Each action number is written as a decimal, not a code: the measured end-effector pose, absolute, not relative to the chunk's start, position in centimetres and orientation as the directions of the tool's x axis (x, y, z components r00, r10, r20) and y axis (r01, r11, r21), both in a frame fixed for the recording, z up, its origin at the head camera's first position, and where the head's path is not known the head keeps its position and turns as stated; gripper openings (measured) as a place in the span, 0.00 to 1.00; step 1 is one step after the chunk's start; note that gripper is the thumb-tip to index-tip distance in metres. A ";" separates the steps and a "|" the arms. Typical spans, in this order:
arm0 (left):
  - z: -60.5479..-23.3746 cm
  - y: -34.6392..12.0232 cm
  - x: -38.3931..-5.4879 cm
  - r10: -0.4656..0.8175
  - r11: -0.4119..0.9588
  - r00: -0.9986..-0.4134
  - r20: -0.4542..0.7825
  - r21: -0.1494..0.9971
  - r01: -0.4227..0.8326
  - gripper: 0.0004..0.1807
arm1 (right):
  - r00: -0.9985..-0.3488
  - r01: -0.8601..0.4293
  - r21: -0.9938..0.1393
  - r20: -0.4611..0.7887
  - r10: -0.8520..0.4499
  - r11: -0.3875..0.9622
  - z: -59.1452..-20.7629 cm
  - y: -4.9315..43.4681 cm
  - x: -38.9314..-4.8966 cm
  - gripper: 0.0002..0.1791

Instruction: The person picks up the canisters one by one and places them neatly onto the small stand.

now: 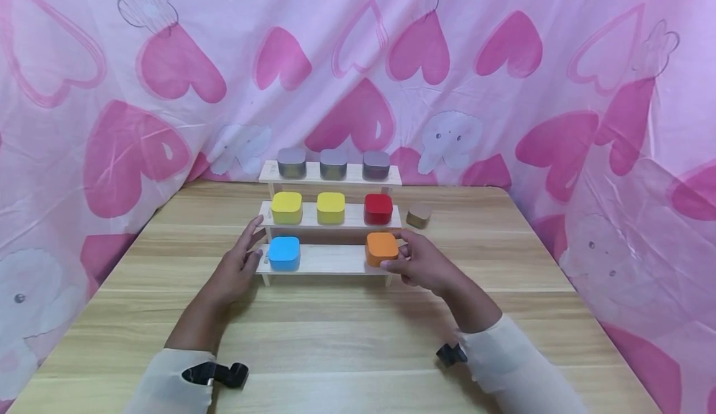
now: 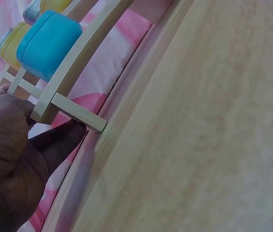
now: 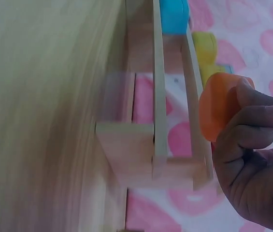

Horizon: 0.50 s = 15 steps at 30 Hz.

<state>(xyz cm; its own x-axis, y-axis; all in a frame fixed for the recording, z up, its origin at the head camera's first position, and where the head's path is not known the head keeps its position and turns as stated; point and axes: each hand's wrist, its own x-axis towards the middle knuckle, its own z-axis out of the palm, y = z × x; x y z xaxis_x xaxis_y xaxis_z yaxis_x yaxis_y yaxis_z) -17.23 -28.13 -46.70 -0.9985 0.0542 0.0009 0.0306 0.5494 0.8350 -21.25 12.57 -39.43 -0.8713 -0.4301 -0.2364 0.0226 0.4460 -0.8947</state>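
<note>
My right hand pinches an orange rounded-square tin between thumb and fingers, at the right end of the lowest tier of a three-tier wooden shelf. In the right wrist view the orange tin appears tilted beside the plank. At the shelf's left end, my left hand has its fingers extended along the edge. Its thumb touches near the front leg in the left wrist view. A blue tin sits on the lowest tier's left end.
The middle tier bears two yellow tins and a red tin. Three grey tins line the top tier. A brownish small tin lies on the wooden table right of the shelf. Behind hangs a pink heart-print cloth.
</note>
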 end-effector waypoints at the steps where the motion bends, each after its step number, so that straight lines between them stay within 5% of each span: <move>1: -46.7 -28.2 -17.2 0.055 0.549 -0.998 0.004 0.835 0.033 0.47 | -0.872 0.025 -0.891 -0.241 -0.426 0.453 -39.4 12.1 -21.1 0.36; 15: -46.6 -28.2 -17.2 0.060 0.557 -0.998 0.017 0.829 0.047 0.47 | -0.909 0.017 -0.856 -0.228 -0.348 0.517 -39.8 7.1 -20.0 0.40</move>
<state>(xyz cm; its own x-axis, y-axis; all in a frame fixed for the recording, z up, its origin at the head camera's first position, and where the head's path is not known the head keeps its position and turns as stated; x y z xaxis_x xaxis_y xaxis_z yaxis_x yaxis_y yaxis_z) -17.23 -28.17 -46.59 -0.9981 0.0601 0.0167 0.0475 0.5575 0.8289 -19.96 7.07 -39.81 -0.9092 -0.3480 -0.2285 0.0170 0.5172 -0.8557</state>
